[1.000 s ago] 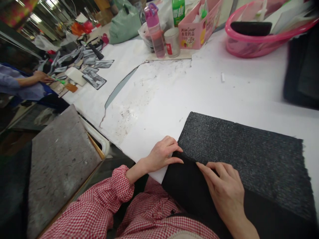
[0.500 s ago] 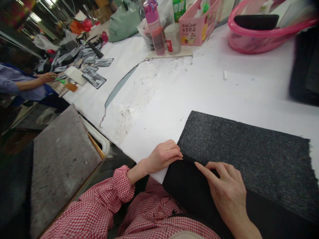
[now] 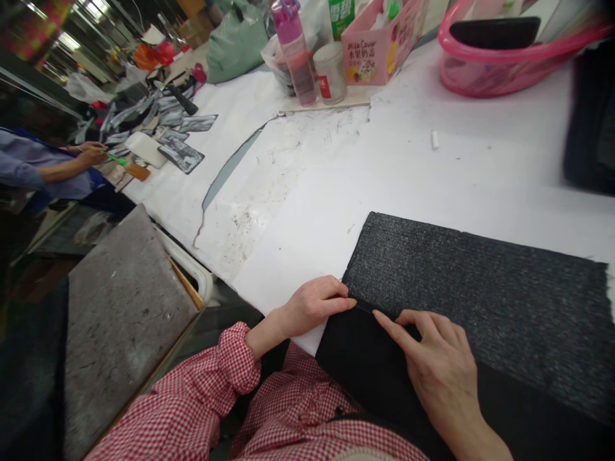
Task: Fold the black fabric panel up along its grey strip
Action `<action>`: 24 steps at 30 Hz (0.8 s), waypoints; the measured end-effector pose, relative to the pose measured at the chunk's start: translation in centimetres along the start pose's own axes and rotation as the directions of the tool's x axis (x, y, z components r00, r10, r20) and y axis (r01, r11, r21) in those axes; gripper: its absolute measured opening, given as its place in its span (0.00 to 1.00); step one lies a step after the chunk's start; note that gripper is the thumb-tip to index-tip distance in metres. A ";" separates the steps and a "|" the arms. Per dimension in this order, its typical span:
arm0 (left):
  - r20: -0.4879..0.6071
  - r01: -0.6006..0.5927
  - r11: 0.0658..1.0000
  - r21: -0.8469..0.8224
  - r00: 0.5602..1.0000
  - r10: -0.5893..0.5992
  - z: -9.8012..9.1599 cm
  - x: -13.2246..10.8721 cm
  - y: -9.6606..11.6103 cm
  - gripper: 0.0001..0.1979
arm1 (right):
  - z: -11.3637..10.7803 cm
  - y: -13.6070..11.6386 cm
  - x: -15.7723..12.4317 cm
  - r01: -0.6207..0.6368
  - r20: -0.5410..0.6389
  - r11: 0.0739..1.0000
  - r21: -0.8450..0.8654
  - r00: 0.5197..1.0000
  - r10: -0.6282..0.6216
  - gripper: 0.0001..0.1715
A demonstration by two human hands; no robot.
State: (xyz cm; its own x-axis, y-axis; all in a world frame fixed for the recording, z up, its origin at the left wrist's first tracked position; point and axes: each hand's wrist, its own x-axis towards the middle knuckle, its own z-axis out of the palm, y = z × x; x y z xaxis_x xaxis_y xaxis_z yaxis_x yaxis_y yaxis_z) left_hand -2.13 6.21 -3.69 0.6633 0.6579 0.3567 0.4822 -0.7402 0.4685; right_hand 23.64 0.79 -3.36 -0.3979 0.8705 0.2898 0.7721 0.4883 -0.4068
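**Dark fabric sheet at the near edge of the surface**

Dark grey textured fabric [image 3: 475, 288] lay flat on the white paper-covered surface [image 3: 336, 186], its near portion a smoother black layer [image 3: 365, 365] hanging over the edge toward the person's lap. Left hand [image 3: 312, 304] rested at the fabric's near-left corner, fingers [image 3: 343, 306] close together and pinching the edge where grey met black. Right hand [image 3: 437, 368] lay palm-down on the black layer, forefinger extended to the same edge, just beside the left fingertips; fingers loosely spread, gripping nothing.

Also present: red-checked sleeve [image 3: 225, 365]; grey felt-covered board [image 3: 120, 314] to the left; pink water bottle [image 3: 295, 51], pink carton [image 3: 379, 48] and pink basin [image 3: 500, 64] at the far side; white chalk stub [image 3: 434, 139]; a co-worker's hand [image 3: 91, 153] among grey cut pieces [image 3: 180, 153], well apart.
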 end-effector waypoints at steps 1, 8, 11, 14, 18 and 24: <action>0.009 -0.001 1.000 0.007 1.000 0.001 0.0 0.0 0.0 0.06 | 0.0 0.0 0.0 -0.002 0.002 1.000 -0.001 1.000 0.002 0.24; 0.044 0.002 1.000 0.011 0.999 -0.002 -0.1 -0.1 -0.1 0.07 | 0.0 -0.2 0.2 0.008 0.000 1.000 -0.016 1.000 -0.008 0.24; 0.048 -0.002 1.000 0.009 0.999 0.001 -0.1 -0.2 0.0 0.07 | 0.0 -0.4 0.3 0.014 0.003 0.999 -0.031 1.000 -0.014 0.24; 0.038 -0.013 1.000 0.006 0.999 0.012 -0.1 -0.3 -0.1 0.08 | 0.1 -0.4 0.3 0.021 0.010 0.999 -0.042 1.000 -0.020 0.24; 0.034 -0.018 1.000 0.016 0.999 0.018 -0.1 -0.5 -0.1 0.08 | 0.1 -0.3 0.3 0.017 0.012 0.999 -0.040 1.000 -0.016 0.25; 0.043 -0.056 0.996 0.070 0.998 0.053 0.0 -0.5 -0.1 0.07 | 0.2 -0.3 0.1 0.009 0.022 0.999 -0.033 1.000 -0.009 0.24</action>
State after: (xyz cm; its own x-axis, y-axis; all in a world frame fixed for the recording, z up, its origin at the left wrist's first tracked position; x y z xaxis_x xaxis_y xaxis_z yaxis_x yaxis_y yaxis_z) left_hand -2.58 5.96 -3.90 0.7117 0.6113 0.3461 0.4833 -0.7837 0.3902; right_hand 23.27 0.76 -3.36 -0.4157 0.8674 0.2737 0.7841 0.4942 -0.3754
